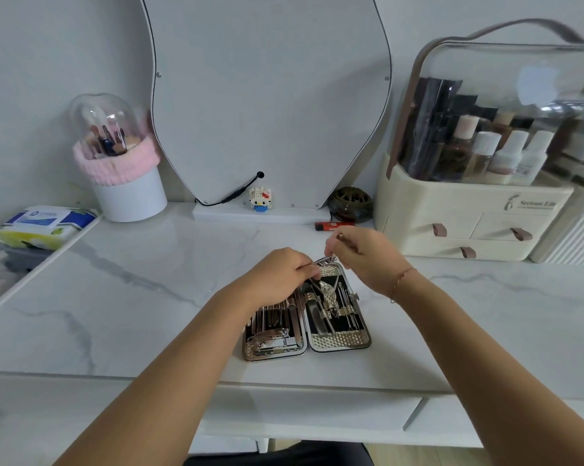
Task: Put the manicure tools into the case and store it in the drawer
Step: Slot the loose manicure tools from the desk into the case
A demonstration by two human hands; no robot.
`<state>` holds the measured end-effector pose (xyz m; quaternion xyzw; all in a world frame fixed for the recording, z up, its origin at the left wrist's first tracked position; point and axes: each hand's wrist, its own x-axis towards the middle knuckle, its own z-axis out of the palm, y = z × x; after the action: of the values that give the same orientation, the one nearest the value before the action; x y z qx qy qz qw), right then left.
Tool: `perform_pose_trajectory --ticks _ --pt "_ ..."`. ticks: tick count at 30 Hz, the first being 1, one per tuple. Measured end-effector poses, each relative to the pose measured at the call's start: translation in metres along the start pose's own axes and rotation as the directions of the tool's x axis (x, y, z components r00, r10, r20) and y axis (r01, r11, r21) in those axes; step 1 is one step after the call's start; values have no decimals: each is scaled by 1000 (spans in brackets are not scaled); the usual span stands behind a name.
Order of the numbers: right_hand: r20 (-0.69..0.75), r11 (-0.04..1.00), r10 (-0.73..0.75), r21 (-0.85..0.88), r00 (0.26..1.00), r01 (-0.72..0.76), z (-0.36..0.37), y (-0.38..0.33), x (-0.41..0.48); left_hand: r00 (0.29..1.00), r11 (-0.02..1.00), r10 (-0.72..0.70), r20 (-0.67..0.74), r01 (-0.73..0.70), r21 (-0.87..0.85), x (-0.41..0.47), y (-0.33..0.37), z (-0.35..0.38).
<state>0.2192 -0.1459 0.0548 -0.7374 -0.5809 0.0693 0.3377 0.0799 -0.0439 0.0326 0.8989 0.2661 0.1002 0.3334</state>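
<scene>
Manicure case (pixel 341 341) lies opened flat on the white marble table (pixel 149 297), near its front edge, both halves facing up side by side. Metal tools (pixel 330 307) sit under straps in the right half, and clippers and files fill the left half, partly hidden by the left forearm. The left hand (pixel 280 277) hovers over the far end of the left half, fingers curled, pinching one end of a thin silver tool (pixel 324 260) that reaches across the case's top edge toward the right hand (pixel 364 257). That hand is curled too and grips a small tool (pixel 340 236) whose brownish tip sticks out above the thumb; whether it also touches the silver tool cannot be told. Below the table edge shows a white drawer front (pixel 317 412). Behind stand a mirror (pixel 267 95), a domed brush holder (pixel 119 163), a red lighter (pixel 334 226) and a cream cosmetics box (pixel 468 203).
</scene>
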Motion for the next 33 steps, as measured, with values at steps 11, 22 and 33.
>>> perform_pose_trajectory --ticks 11,22,33 --pt "-147 898 31 439 989 37 11 5 -10 999 873 -36 14 38 -486 -2 3 3" --pt "-79 745 278 647 957 -163 12 15 -9 994 881 -17 105 65 -469 -3 -8 -7" --pt "-49 751 253 640 966 -164 18 16 -4 970 913 -34 239 128 -388 -1 -3 -8"
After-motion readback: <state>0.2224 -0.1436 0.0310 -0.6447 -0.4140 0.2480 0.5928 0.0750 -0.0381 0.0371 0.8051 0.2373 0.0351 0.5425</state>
